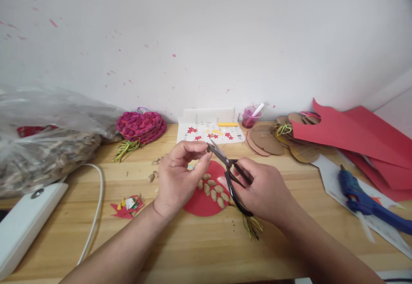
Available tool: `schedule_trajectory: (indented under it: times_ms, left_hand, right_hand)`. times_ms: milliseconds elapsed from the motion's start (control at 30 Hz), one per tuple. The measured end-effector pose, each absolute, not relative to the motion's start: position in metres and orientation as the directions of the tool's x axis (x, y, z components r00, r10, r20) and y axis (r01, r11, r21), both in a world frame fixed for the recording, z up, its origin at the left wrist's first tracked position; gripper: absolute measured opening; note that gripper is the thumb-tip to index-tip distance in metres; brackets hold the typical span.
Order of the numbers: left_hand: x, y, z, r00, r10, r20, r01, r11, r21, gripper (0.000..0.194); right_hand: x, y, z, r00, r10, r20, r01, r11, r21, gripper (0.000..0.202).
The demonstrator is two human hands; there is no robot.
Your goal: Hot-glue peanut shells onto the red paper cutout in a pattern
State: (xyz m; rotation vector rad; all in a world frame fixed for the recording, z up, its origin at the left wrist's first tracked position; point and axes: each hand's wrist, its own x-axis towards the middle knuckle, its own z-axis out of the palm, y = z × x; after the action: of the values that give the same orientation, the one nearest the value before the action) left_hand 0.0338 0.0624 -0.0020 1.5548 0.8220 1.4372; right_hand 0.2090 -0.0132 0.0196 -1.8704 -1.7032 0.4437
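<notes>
Right hand (262,189) w/ scissors (230,172) — left hand (180,170) pinching sth, maybe a shell.

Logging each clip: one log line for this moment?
left hand: pinches small piece at blades | right hand: holds scissors | below: red disc with shells

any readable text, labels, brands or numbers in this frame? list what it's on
No text is legible in this frame.
White sheet with red stars, against the wall: rows of small print, too blurred to read.
White device at left: round grey mark, no letters discernible.
Blue glue gun: no visible label.
Scissors in the right hand: no marking visible.
</notes>
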Motion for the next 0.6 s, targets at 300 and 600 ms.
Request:
schedule_trajectory:
  times_ms: [300,600]
  left_hand:
    - [0.034,0.063,0.007,0.145,0.946,0.291,-0.176,-0.265,0.948,0.016]
    - [0.029,0.073,0.004,0.273,0.945,0.179,-0.334,-0.081,0.939,0.016]
  right_hand:
    - [0.215,-0.013,0.02,0.123,0.983,0.137,0.824,-0.024,-0.566,0.039]
    - [0.223,-0.013,0.017,0.086,0.979,0.184,0.837,0.029,-0.547,0.034]
